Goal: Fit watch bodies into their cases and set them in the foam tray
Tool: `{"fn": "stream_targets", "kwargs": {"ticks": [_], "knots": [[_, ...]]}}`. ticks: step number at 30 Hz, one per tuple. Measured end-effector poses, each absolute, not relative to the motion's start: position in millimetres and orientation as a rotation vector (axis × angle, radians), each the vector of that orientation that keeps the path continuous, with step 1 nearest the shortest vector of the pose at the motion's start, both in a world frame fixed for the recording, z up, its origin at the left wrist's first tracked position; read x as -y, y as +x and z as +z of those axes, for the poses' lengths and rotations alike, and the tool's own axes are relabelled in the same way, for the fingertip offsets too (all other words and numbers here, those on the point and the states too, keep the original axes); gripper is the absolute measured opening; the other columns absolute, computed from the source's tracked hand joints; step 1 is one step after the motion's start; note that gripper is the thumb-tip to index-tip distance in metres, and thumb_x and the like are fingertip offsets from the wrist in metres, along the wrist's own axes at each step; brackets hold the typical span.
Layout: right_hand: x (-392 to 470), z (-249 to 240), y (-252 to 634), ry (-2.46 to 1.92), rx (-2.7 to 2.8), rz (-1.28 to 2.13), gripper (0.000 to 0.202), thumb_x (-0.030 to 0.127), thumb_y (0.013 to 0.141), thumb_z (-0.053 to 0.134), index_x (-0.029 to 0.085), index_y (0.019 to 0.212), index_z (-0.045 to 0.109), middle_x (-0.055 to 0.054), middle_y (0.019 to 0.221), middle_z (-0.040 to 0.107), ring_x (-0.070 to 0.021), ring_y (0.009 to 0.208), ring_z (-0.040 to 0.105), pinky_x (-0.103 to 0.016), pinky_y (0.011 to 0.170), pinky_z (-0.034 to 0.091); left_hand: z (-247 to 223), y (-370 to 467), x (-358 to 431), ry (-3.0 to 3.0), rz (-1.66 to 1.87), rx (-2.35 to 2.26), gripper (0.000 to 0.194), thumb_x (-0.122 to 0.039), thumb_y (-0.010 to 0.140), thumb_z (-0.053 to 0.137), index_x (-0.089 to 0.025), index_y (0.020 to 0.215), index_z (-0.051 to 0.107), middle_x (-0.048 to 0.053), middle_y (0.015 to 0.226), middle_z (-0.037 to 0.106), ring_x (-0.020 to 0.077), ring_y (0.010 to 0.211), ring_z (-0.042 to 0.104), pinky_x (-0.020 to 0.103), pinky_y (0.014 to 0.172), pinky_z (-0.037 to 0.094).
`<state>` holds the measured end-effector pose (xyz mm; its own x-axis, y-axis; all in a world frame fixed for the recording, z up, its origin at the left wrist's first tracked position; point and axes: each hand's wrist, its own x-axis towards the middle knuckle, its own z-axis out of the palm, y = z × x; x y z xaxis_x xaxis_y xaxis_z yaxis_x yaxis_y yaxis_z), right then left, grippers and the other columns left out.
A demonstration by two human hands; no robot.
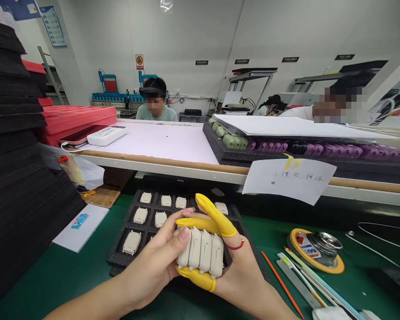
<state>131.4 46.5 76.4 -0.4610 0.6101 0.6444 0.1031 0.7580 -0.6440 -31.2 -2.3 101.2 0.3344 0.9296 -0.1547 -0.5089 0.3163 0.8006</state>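
A row of several beige watch cases, stood on edge side by side, is held between my two hands over a black foam tray. My right hand, with yellow finger cots and a red cord on it, wraps the row from above and below. My left hand closes on the left end, its thumb pressing the outermost case. More beige cases, such as one at the front left, lie in the tray's pockets. My hands hide part of the tray.
Black foam sheets tower at the left. A shelf edge crosses ahead, bearing a foam tray of green and purple cases. At right lie a round yellow-rimmed dispenser and an orange stick. Co-workers sit beyond.
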Motion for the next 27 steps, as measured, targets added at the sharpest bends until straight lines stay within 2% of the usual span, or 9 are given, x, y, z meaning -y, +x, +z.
{"fn": "stream_targets", "kwargs": {"ticks": [3, 7, 12, 17, 22, 27], "knots": [[-45.9, 78.1, 133.2, -0.544, 1.995, 0.654, 0.093, 0.027, 0.074, 0.085, 0.035, 0.152, 0.034, -0.005, 0.136, 0.064, -0.0282, 0.123, 0.063, -0.043, 0.107, 0.053, 100.7, -33.3, 0.1, 0.77, 0.969, -0.713, 0.053, -0.055, 0.085, 0.071, -0.021, 0.125, 0.061, 0.008, 0.116, 0.069, 0.0254, 0.114, 0.064, 0.033, 0.091, 0.049], [-45.9, 78.6, 134.0, -0.573, 2.006, 0.691, 0.083, 0.03, 0.075, 0.083, 0.033, 0.148, 0.043, -0.006, 0.13, 0.068, -0.0267, 0.113, 0.07, -0.037, 0.095, 0.06, 99.7, -35.1, -0.9, 0.936, 0.941, -0.845, 0.053, -0.039, 0.076, 0.084, -0.022, 0.121, 0.06, 0.005, 0.118, 0.069, 0.0243, 0.117, 0.062, 0.033, 0.094, 0.049], [-47.8, 80.4, 133.9, -0.598, 2.031, 0.701, 0.092, 0.04, 0.074, 0.082, 0.025, 0.153, 0.038, -0.01, 0.12, 0.074, -0.0291, 0.105, 0.073, -0.037, 0.093, 0.061, 102.3, -34.6, -0.6, 1.011, 0.888, -0.924, 0.06, -0.021, 0.066, 0.09, -0.021, 0.117, 0.057, 0.003, 0.108, 0.069, 0.0234, 0.107, 0.065, 0.034, 0.088, 0.052], [-47.3, 83.5, 134.0, -0.532, 2.008, 0.776, 0.091, 0.035, 0.074, 0.085, 0.029, 0.152, 0.038, -0.007, 0.121, 0.074, -0.0256, 0.104, 0.074, -0.031, 0.091, 0.061, 103.8, -30.3, 1.0, 1.0, 0.909, -0.918, 0.067, -0.011, 0.058, 0.09, -0.021, 0.114, 0.055, -0.001, 0.101, 0.067, 0.0204, 0.099, 0.065, 0.03, 0.08, 0.053], [-47.7, 83.7, 133.0, -0.498, 2.009, 0.788, 0.084, 0.029, 0.074, 0.085, 0.032, 0.147, 0.044, -0.004, 0.12, 0.074, -0.0227, 0.104, 0.074, -0.029, 0.095, 0.059, 103.4, -28.9, 1.0, 1.019, 0.901, -0.908, 0.068, -0.007, 0.06, 0.088, -0.022, 0.119, 0.055, 0.0, 0.104, 0.067, 0.0204, 0.098, 0.066, 0.031, 0.08, 0.055], [-49.0, 83.4, 133.2, -0.517, 2.029, 0.733, 0.084, 0.033, 0.075, 0.085, 0.032, 0.148, 0.044, -0.006, 0.128, 0.07, -0.025, 0.111, 0.071, -0.031, 0.096, 0.059, 101.6, -30.1, 1.2, 1.104, 0.945, -0.911, 0.065, -0.01, 0.066, 0.086, -0.024, 0.122, 0.056, 0.002, 0.115, 0.068, 0.0226, 0.111, 0.064, 0.036, 0.093, 0.053]]}}
